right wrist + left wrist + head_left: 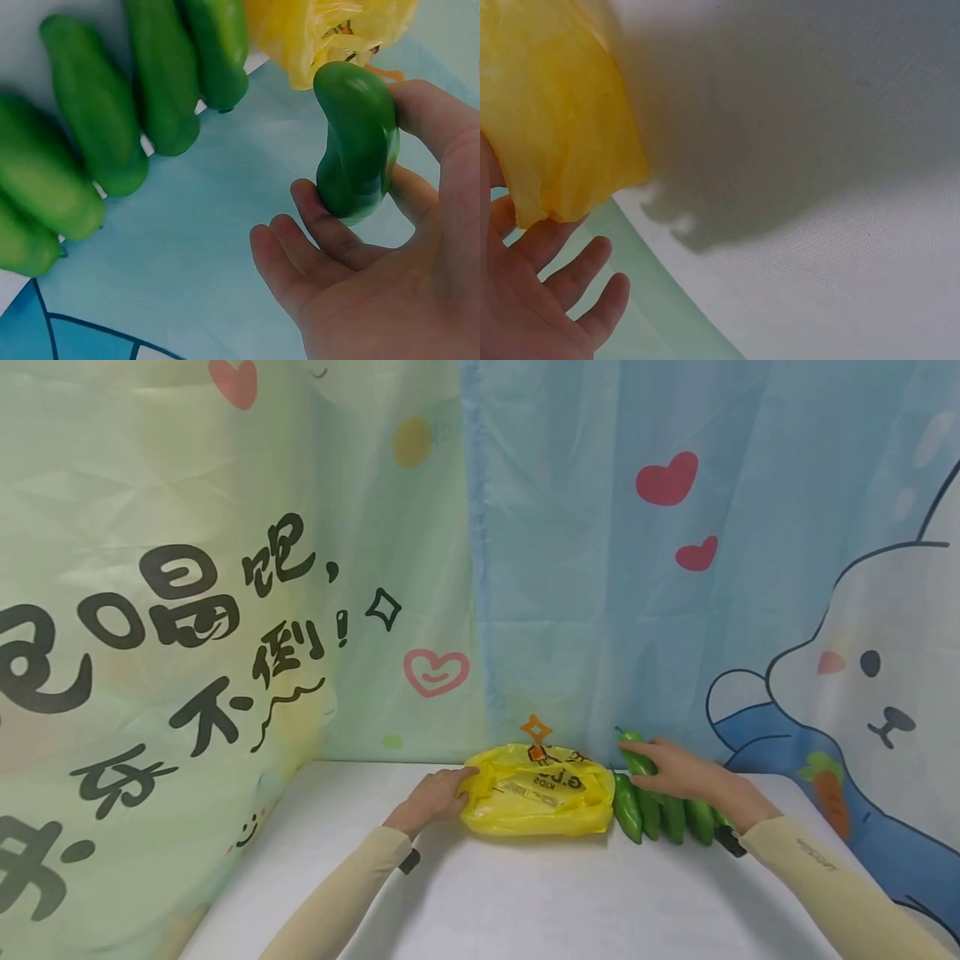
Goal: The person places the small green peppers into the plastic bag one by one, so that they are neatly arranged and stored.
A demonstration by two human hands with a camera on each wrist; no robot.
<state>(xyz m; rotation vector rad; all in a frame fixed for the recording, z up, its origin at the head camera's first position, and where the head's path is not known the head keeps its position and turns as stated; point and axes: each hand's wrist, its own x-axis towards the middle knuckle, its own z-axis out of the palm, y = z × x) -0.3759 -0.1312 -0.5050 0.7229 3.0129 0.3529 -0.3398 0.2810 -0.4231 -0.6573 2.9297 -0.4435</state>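
Observation:
A yellow plastic bag (536, 797) with printed letters lies on the table, its mouth facing up. My left hand (435, 797) pinches the bag's left edge; in the left wrist view thumb and forefinger meet the yellow film (585, 127) while the other fingers (604, 307) are spread loosely. My right hand (675, 768) holds one green pepper (356, 142) between thumb and fingers, raised above the others. Several more green peppers (628, 810) lie side by side right of the bag, partly hidden under my right hand and wrist.
The white table (487, 893) ends at a printed curtain (547, 568) close behind the bag. Another curtain (150, 610) with black lettering hangs along the left side. A white cartoon animal (885, 693) is printed at the right.

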